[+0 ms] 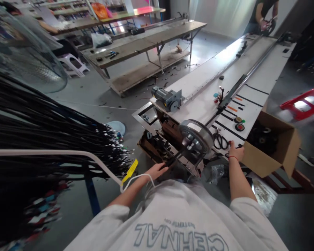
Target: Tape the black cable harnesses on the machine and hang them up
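My left hand [157, 170] reaches toward the near end of a long white workbench [206, 101], fingers closed on a black cable [172, 159] that runs up to a round metal wheel [196, 136]. A white cord [136, 178] with a yellow tag [130, 170] loops over that wrist. My right hand [235, 152] rests on the bench's near edge beside black scissors [221, 141]; whether it grips anything is hidden. A red band circles its wrist.
A thick bundle of black cables [42, 125] hangs over a white rail [54, 152] at left. A grey motor [167, 97] sits on the bench. An open cardboard box [274, 146] stands right. Another person [264, 17] works at the bench's far end. Wooden tables [146, 42] stand behind.
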### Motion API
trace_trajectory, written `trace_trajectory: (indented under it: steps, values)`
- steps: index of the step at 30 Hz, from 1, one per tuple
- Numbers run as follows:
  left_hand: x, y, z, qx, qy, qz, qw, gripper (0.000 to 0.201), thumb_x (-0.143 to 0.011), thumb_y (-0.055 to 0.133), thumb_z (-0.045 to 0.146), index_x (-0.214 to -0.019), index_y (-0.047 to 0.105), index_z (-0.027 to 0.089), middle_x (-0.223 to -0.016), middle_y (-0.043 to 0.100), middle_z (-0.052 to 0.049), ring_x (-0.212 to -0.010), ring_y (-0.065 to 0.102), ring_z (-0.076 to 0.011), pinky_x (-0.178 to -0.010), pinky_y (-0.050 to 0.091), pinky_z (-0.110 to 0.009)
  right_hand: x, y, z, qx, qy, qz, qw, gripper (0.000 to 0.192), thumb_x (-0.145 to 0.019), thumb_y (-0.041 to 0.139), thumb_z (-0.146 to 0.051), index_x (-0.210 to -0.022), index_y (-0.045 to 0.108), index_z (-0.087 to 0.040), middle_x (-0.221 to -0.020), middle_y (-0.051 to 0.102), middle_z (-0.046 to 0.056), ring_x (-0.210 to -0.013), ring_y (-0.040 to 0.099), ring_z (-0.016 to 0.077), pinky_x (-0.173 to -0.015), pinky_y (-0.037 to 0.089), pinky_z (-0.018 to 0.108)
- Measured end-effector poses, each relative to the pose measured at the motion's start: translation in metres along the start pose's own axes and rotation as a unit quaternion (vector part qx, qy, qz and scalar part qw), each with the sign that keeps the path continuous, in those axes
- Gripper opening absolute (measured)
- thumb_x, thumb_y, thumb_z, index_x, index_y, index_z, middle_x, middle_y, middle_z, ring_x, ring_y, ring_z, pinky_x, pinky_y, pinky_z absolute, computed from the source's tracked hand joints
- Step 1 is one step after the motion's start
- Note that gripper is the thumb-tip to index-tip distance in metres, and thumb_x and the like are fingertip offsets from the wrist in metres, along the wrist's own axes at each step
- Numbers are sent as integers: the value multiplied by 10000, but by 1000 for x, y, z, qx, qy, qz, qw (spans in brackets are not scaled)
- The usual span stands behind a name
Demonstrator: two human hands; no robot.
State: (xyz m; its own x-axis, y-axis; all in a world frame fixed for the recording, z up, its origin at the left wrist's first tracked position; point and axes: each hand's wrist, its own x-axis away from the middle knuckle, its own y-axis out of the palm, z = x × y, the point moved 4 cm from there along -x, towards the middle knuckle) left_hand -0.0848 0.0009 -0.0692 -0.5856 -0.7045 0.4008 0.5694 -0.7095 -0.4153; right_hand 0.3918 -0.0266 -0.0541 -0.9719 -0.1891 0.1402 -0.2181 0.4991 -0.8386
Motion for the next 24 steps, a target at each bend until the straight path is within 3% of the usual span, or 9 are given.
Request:
trace_trajectory:
  steps: [4,8,18,24]
  values:
    - [7,10,27,58,3,38,998,519,-866,355,674,-776,505,186,-671,532,6,-614,504,-135,-600,435,-254,2,-1,0,0,-2,0,1000,685,-787,592,-646,-1215,522,-116,-1184,608,233,-1113,582,367,-932,453,472]
    - [-6,19,46,56,26,77,995,500,-894,338,639,-761,498,185,-651,526,6,-615,492,-133,-614,426,-257,1,0,1,2,-3,-4,1000,684,-796,579,-651,-1222,515,-120,-1177,611,233,-1111,586,361,-930,455,467]
    - [-47,30,64,68,29,144,987,428,-906,337,574,-757,477,198,-696,550,-6,-642,503,-143,-639,410,-265,-3,5,5,9,-5,-6,1000,715,-795,555,-678,-1247,506,-126,-1190,610,216,-1105,588,364,-916,457,469]
    - [-69,33,83,90,29,151,984,402,-916,352,535,-745,489,198,-629,530,14,-605,510,-135,-615,409,-255,-4,7,6,5,-4,1,1000,718,-794,575,-659,-1262,508,-119,-1200,610,217,-1104,589,373,-919,457,475]
